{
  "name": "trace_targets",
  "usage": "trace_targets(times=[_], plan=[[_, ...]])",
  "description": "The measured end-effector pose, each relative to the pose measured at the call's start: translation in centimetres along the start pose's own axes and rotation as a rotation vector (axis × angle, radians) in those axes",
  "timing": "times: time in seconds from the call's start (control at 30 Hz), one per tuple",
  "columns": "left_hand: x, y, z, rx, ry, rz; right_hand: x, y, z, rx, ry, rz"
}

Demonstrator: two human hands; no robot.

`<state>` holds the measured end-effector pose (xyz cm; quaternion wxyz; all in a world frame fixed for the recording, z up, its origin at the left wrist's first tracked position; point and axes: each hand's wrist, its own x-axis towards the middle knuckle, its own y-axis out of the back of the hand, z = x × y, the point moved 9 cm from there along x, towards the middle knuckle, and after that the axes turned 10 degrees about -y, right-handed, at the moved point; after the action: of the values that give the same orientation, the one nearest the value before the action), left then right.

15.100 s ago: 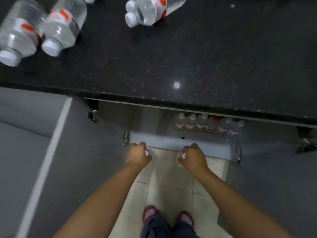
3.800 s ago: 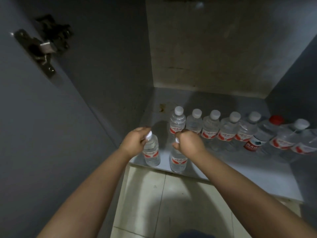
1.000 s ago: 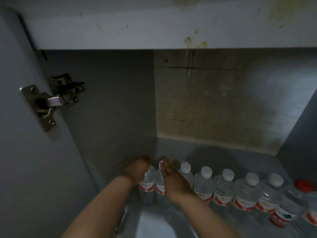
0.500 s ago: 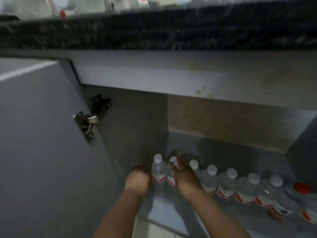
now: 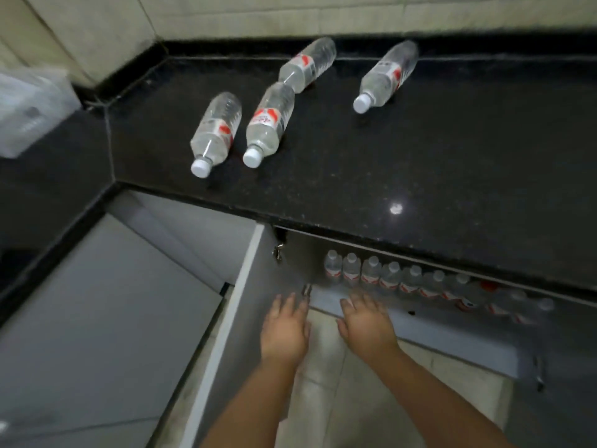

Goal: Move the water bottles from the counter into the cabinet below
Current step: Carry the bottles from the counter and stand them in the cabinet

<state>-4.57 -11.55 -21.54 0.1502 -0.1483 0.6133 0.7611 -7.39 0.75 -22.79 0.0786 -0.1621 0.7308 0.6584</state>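
Head view: I have let go of the two bottles I was setting down a second ago, and both grips have come back out of the cabinet (image 5: 420, 321) empty. My left hand (image 5: 284, 331) and right hand (image 5: 366, 323) hover just in front of the shelf edge, fingers spread and relaxed, pinching nothing.

The row of stored bottles (image 5: 387, 278) stands upright along the cabinet floor, from about 12 o'clock of my hands out toward 3 o'clock. It now begins further left than it did before, so I judge that the last pair joined it at the left end. The far right end is too blurred to count.

My view has risen from inside the cabinet to the table (image 5: 452, 150), where four bottles lie on their sides, well up at 12 o'clock. The left bottle (image 5: 216, 132) and the middle bottle (image 5: 269, 122) lie just beside each other, caps toward me. The back bottle (image 5: 307, 67) sits at the middle one's far end; touching or not, I cannot tell. The right bottle (image 5: 386, 74) lies apart at 1 o'clock.

So this trip is done and, I judge, four bottles remain. Taking one per hand would mean two more trips. Lying flat, they may roll when nudged.
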Motion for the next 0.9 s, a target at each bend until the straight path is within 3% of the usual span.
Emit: trace_targets(times=[0.07,0.47,0.73,0.9], plan=[[-2.9,4.3,-0.1,0.021,0.016,0.08,-2.8,3.9,-1.9,0.065,0.017,-0.069],[-12.2,22.2,-7.3,0.076,0.079,0.44,-6.1,21.6,-11.6,0.088,0.137,0.299],[-5.1,25.4,-11.4,-0.108,0.199,0.467,2.1,25.8,-13.1,-0.06,0.14,0.324],[2.2,24.5,-13.3,-0.283,0.257,0.382,9.6,23.1,-17.1,-0.4,0.382,0.187]])
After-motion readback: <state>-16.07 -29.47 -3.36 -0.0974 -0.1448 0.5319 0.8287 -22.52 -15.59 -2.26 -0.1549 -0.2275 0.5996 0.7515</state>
